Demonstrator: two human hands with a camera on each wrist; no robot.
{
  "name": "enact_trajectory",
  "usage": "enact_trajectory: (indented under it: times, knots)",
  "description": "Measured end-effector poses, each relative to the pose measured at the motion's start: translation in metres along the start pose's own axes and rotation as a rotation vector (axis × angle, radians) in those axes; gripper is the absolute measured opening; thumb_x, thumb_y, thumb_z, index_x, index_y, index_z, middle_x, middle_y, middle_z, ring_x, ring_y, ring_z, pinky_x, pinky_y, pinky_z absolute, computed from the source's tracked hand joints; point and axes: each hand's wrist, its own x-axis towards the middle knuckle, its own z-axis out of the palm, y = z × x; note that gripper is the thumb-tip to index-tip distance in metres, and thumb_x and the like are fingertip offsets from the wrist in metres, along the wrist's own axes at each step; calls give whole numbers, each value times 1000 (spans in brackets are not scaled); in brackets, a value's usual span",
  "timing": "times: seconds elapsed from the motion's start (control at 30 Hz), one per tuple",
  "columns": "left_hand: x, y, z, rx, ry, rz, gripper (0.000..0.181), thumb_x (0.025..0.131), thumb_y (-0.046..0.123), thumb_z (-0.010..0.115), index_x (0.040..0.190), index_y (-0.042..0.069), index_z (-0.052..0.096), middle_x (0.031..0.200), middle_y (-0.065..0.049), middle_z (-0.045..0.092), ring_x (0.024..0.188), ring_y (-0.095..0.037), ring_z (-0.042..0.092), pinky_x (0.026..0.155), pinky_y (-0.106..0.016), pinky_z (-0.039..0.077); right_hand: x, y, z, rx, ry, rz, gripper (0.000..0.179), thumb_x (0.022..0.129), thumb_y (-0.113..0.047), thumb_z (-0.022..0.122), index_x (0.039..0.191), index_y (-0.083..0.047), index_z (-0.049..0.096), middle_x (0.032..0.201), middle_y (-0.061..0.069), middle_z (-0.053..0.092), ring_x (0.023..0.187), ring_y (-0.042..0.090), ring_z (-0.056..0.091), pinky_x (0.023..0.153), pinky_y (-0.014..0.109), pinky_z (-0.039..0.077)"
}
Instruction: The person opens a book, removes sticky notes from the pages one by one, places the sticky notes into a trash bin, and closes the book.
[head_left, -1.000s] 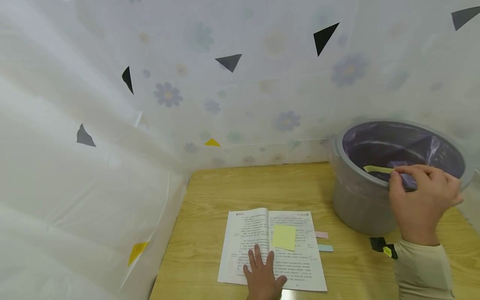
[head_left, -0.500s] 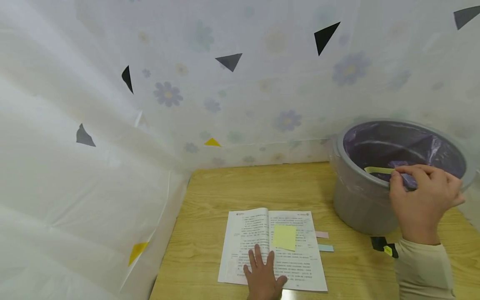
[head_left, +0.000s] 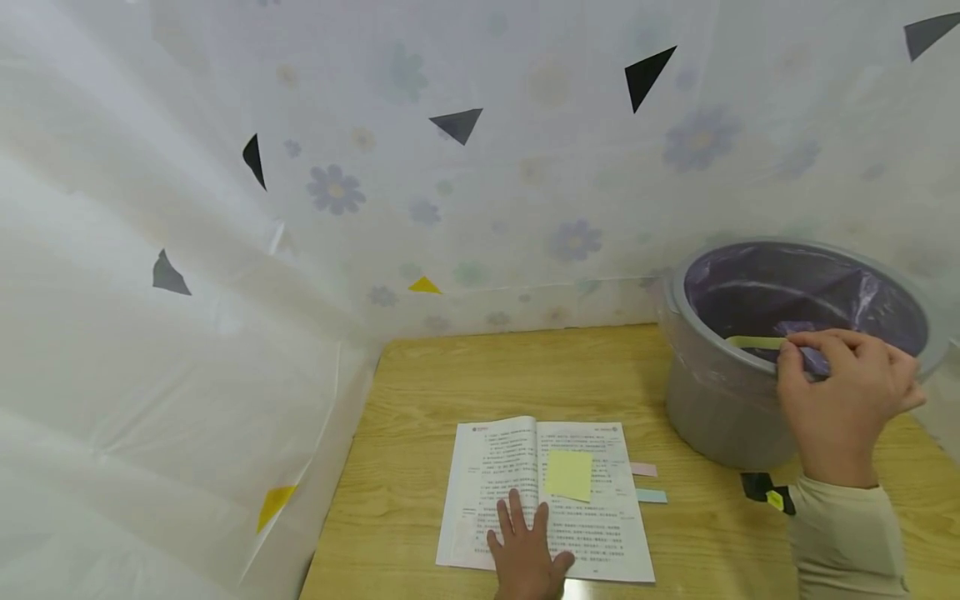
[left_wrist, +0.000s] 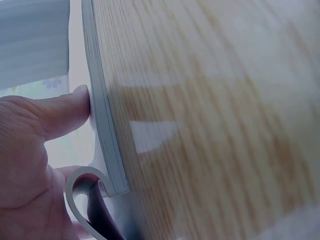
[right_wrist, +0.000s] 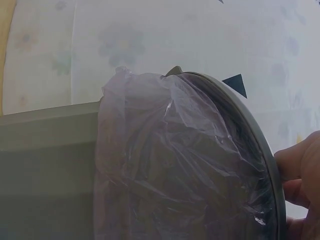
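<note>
An open book (head_left: 585,546) with printed pages lies on the wooden table. My left hand (head_left: 522,550) rests on its lower middle with fingers spread. In the left wrist view, the thumb of my left hand (left_wrist: 30,150) lies by the book's page edges (left_wrist: 107,125). A yellow sticky note (head_left: 568,475) sits on the right page. Over the near rim of a grey bin (head_left: 720,425), my right hand (head_left: 851,392) pinches a narrow, curved yellow paper strip (head_left: 753,342) between thumb and index finger. The right wrist view shows the fingers of my right hand (right_wrist: 300,170) beside the rim; the strip is hidden there.
A purplish plastic liner (right_wrist: 170,160) covers the bin's rim and inside. Pink (head_left: 643,470) and blue tabs (head_left: 651,497) stick out from the book's right edge. A black patch (head_left: 756,485) is near my right sleeve. Flower-patterned sheeting (head_left: 480,225) closes off the back.
My right hand has stayed over the bin's rim, shifting only slightly. The strip in it hangs a little flatter and lower. My left hand and the book have not moved.
</note>
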Motion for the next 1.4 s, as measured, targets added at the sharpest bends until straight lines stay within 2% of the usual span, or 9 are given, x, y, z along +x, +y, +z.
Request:
enact_trajectory:
  times: [0.2,0.47,0.53,0.77,0.87,1.0,1.13,1.23,1.4]
  knots:
    - [-2,1,-3,-3,7,3,81,74,54,78,141,18,52,163,-22,22,149,-51,20,108,-77,25,0,2,-1,-13,-9,4,29,97,-16,59,98,11,70,115,33,58,115,53,38,101,57,8]
    - [-3,2,-2,-3,8,7,80,76,54,77,142,17,51,162,-23,21,149,-52,20,108,-78,24,0,3,0,-4,-2,10,30,96,-17,58,100,9,72,115,32,59,115,15,39,104,55,8]
    - [-3,2,-2,-3,6,7,81,76,54,77,142,17,51,162,-23,21,149,-52,19,108,-78,24,0,3,1,8,11,10,30,95,-17,59,101,9,73,114,31,60,114,1,27,106,57,6]
    - [-2,0,-2,-1,-5,-2,81,76,54,77,143,18,50,163,-23,18,149,-51,18,109,-78,23,-8,-12,10,166,183,-87,30,90,-15,59,88,11,74,98,35,64,106,-8,33,114,48,16]
    - [-1,0,-1,-8,-10,3,81,77,53,77,143,17,50,164,-23,18,149,-51,17,109,-78,23,-18,-22,14,255,242,-154,30,87,-15,61,81,12,74,87,35,64,88,13,54,106,35,30]
    - [-1,0,-1,-15,-8,10,80,77,53,77,143,17,50,163,-24,18,149,-52,18,108,-78,23,-33,-37,22,390,357,-233,30,84,-17,66,72,9,73,76,31,63,78,47,49,97,28,37]
    - [-1,0,-2,-5,-3,0,81,76,54,77,143,18,50,163,-23,19,149,-51,18,108,-78,23,-53,-48,32,548,426,-363,36,85,-21,71,65,9,69,67,26,60,70,44,47,87,25,41]
    - [-1,0,-1,3,-8,-12,81,76,55,77,144,19,49,164,-22,18,150,-50,17,109,-77,23,-73,-41,40,582,270,-473,38,89,-22,69,66,8,69,68,23,60,70,38,49,81,24,42]
    - [0,1,0,7,-15,-20,81,76,53,77,144,18,50,164,-21,18,150,-50,16,110,-77,22,-123,-4,57,357,-454,-431,5,89,-11,71,89,-8,75,89,2,70,86,16,60,82,21,47]
